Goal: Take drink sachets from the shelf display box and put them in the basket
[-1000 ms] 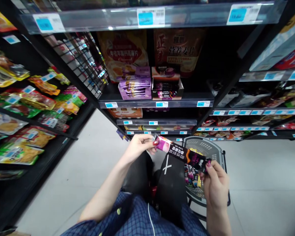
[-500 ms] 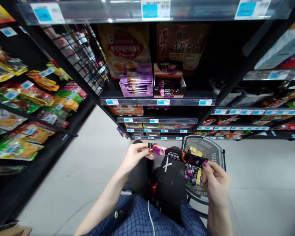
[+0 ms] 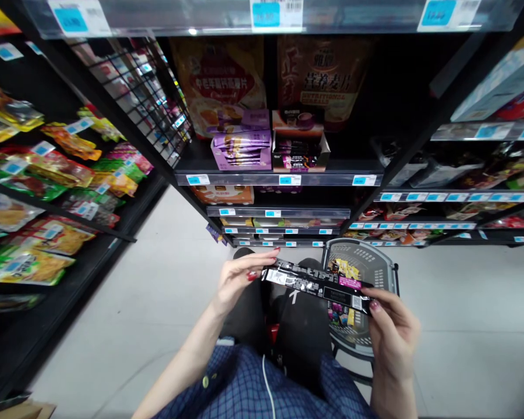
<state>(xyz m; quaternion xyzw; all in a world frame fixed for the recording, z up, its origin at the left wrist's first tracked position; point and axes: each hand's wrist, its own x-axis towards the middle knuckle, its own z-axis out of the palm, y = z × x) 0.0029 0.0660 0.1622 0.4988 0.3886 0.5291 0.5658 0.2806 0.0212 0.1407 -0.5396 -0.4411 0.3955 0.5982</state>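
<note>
Two hands hold one black packet (image 3: 314, 286) level above the lap, its printed side up. The left hand (image 3: 236, 279) pinches its left end between thumb and fingers; the right hand (image 3: 393, 326) pinches the other end the same way, thumb on top. Below lie a blue checked shirt (image 3: 236, 384) with a white cord (image 3: 268, 387) down it, and black trousers (image 3: 303, 343), partly covered by the packet.

A grey basket (image 3: 375, 262) stands just beyond the right knee. The packet's right end and the right hand overlap its near left part in this view, hiding some of what it carries; yellow sachets (image 3: 347, 269) show near its far left rim and smaller purple ones (image 3: 335, 308) nearer.

Past the hands, a black shelf (image 3: 351, 160) carries a purple box (image 3: 242, 162) of sticks near the middle of its front edge, and beside it a dark box (image 3: 297, 121) holding black sticks. Two large bags (image 3: 227, 84) stand behind them. Price labels (image 3: 289, 180) line the shelf's front edge, and a clear rail (image 3: 179, 20) crosses the view above.

Pale floor (image 3: 170, 337) spreads around the legs. On the left, a rack (image 3: 146, 201) holds bright snack bags (image 3: 48, 233); wire mesh (image 3: 135, 99) closes the shelf's left side. More shelving (image 3: 454, 196) runs off right.
</note>
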